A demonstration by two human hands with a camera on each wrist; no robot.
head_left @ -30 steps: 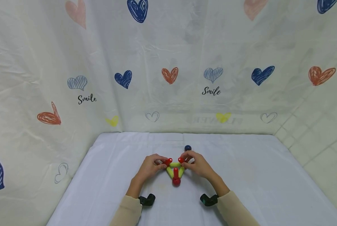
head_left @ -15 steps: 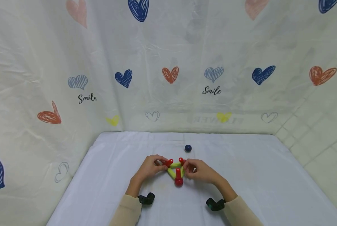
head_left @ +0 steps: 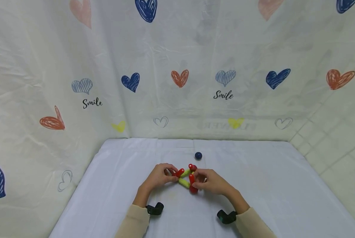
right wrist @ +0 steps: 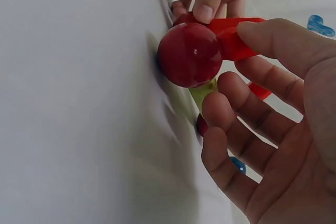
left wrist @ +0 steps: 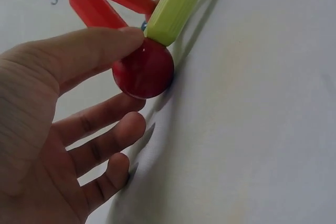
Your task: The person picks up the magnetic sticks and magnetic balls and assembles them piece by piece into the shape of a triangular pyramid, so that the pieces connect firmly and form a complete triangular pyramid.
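On the table sits a frame of red balls and yellow-green rods (head_left: 184, 182), with a red rod rising from each corner ball. My left hand (head_left: 160, 175) pinches the left corner's red ball (left wrist: 144, 74), its thumb over the joint with the rod; the forefinger is partly hidden behind. At the near corner, my right hand (head_left: 212, 181) pinches the upright red rod (right wrist: 239, 44) between thumb and forefinger, just beside its red ball (right wrist: 190, 55). The far corner's red rod (head_left: 190, 166) leans beyond the right fingers, which partly cover the frame's right side.
A dark blue ball (head_left: 198, 155) lies alone behind the frame on the white tablecloth (head_left: 129, 158). A curtain printed with hearts (head_left: 177, 105) hangs along the table's back edge. Each wrist wears a small black camera (head_left: 155, 209).
My right hand has let go of the far right corner and come nearer to the near corner's red rod. The frame has turned, its near corner swinging right. The left hand keeps its hold.
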